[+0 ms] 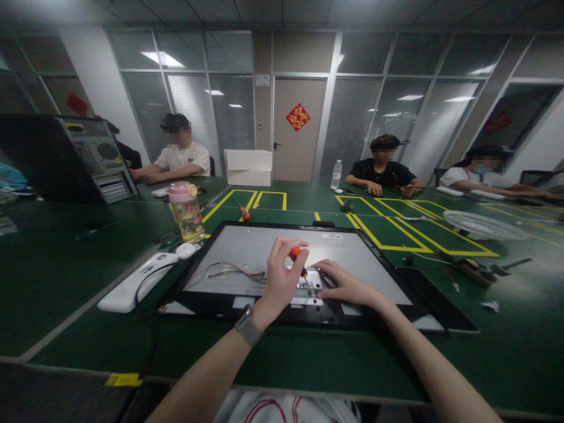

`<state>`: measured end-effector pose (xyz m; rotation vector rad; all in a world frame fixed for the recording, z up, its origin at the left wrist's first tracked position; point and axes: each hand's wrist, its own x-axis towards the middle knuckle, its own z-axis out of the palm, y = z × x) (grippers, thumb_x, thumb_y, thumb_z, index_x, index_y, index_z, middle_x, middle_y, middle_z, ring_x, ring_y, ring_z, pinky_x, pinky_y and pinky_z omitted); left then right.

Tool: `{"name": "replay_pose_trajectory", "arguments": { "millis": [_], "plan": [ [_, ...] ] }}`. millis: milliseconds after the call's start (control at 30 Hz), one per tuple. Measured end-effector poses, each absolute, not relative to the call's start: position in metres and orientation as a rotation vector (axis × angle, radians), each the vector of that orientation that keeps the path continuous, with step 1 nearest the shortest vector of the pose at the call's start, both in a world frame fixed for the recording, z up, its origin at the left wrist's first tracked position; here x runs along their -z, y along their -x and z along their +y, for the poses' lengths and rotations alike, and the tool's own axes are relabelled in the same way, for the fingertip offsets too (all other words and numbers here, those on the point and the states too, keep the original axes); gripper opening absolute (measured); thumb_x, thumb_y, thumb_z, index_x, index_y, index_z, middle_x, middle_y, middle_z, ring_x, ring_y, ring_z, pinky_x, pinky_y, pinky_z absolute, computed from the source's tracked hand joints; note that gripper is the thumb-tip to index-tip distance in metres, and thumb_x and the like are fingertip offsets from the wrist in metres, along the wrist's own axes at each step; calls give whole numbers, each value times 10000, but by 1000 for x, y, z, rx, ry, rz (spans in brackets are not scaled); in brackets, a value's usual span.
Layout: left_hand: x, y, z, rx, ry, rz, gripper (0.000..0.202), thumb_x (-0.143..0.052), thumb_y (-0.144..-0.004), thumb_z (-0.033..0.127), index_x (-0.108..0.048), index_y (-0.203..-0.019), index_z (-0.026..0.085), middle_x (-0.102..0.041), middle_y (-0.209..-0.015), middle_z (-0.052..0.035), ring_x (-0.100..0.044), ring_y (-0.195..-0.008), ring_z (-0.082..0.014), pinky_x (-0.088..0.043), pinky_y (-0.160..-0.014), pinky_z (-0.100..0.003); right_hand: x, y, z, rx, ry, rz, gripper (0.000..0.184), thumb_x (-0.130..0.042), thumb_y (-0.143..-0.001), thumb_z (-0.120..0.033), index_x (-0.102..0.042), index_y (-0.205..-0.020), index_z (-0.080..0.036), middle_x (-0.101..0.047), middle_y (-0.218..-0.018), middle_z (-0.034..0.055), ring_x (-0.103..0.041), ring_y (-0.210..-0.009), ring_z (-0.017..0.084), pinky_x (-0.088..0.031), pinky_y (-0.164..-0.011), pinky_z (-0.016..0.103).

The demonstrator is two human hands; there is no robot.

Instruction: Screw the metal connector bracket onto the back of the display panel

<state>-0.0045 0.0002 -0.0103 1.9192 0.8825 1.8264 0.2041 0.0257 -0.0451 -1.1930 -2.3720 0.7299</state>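
Observation:
My left hand (282, 271), with a watch on its wrist, is closed around the orange handle of a screwdriver (296, 254). Its shaft points down at a metal bracket (314, 278) on the back of a monitor panel (370, 258). The panel lies flat, grey inside a black frame. My right hand (341, 281) rests at the bracket's right side, fingers stretched out and apart, fingertips against or close to the metal. Thin wires (231, 271) run over the panel left of my left hand. The screwdriver's tip is too small to make out clearly.
To the left are a white power strip (134, 285), a pink-lidded bottle (185, 214) and an open computer case (74, 158). A black panel (440, 299) lies at the right, with a tool (478, 271) beyond. Several people sit across the green table (110, 335).

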Motion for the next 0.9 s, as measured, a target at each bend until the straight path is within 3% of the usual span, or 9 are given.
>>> {"name": "replay_pose_trajectory", "arguments": {
  "millis": [133, 233, 367, 533, 900],
  "plan": [
    [10, 7, -3, -1793, -1895, 859, 315, -337, -968, 211, -620, -1109, 201, -545, -941, -43, -537, -843, -146, -437, -765, -270, 44, -204, 26, -735, 1193, -2370, 636, -697, -751, -458, -494, -1288, -184, -468, -1292, 115, -440, -1214, 296, -340, -1069, 438],
    [8, 7, -2, -1800, -1901, 874, 301, -370, -959, 198, -602, -1150, 199, -553, -948, -44, -541, -839, -143, -437, -763, -268, 44, -204, 25, -748, 1195, -2363, 636, -702, -747, -453, -494, -1288, -193, -469, -1294, 110, -440, -1217, 295, -337, -1072, 436],
    [8, 4, 0, -1840, -1890, 929, 204, -482, -918, 212, -655, -1023, 201, -501, -870, -21, -519, -728, -119, -436, -680, -245, 44, -203, 24, -743, 1200, -2360, 642, -702, -746, -454, -490, -1289, -186, -458, -1310, 117, -425, -1235, 298, -320, -1086, 439],
    [10, 3, 2, -1891, -1883, 983, 97, -590, -863, 224, -671, -914, 208, -468, -801, 6, -500, -702, -115, -427, -709, -248, 44, -203, 25, -739, 1184, -2367, 637, -690, -754, -469, -489, -1290, -189, -455, -1317, 116, -423, -1236, 297, -321, -1085, 443],
    [7, 3, 0, -1896, -1896, 1015, 107, -593, -862, 247, -608, -776, 185, -500, -737, 15, -485, -684, -123, -408, -670, -241, 44, -203, 25, -739, 1189, -2362, 645, -695, -747, -477, -489, -1294, -206, -462, -1312, 105, -433, -1229, 292, -330, -1081, 438]
  ]
}}
